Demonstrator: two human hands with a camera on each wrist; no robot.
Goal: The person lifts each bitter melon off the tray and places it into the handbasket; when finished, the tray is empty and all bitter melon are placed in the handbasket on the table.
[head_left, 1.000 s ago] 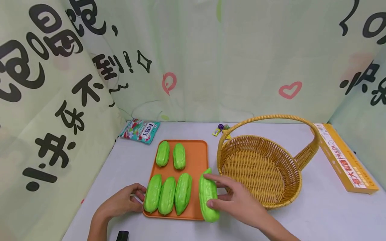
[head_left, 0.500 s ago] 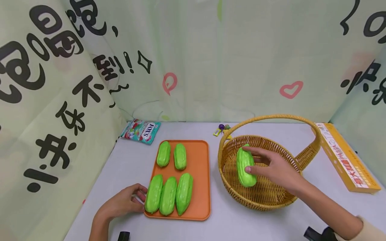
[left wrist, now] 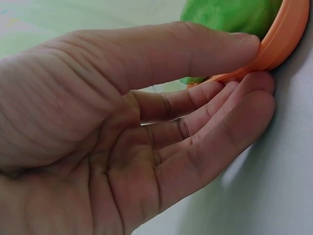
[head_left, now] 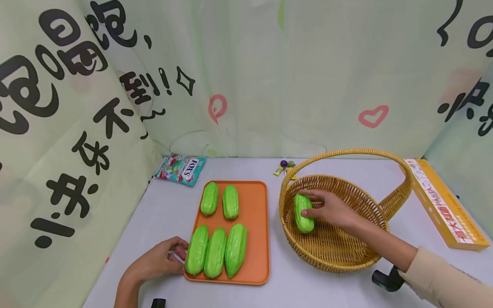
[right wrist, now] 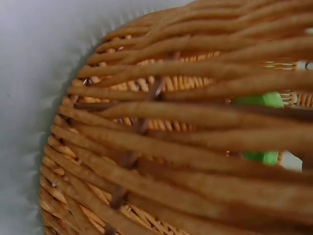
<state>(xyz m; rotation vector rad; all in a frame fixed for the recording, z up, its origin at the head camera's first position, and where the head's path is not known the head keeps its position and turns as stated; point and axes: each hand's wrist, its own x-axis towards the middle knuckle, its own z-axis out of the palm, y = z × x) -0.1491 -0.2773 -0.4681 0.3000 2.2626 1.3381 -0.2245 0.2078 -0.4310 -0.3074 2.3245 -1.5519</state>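
Right hand (head_left: 331, 210): clasped around green gourd (head_left: 303, 213), laid inside basket (head_left: 339, 252), long axis running away from the person.
Left hand (head_left: 159, 260): tray (head_left: 256, 239) edge pinched; three gourds just beside.

Five gourds (head_left: 215, 252) lie on the tray (head_left: 254, 239), left of the basket (head_left: 346, 248) holding one gourd (head_left: 303, 214).

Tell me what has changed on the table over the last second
The right hand carried one green gourd from the orange tray rightward into the wicker basket and now holds it low against the basket's left inner side. The left hand stayed at the tray's near left corner, fingers on its rim. The five other gourds on the tray, the candy bag and the yellow box did not move.
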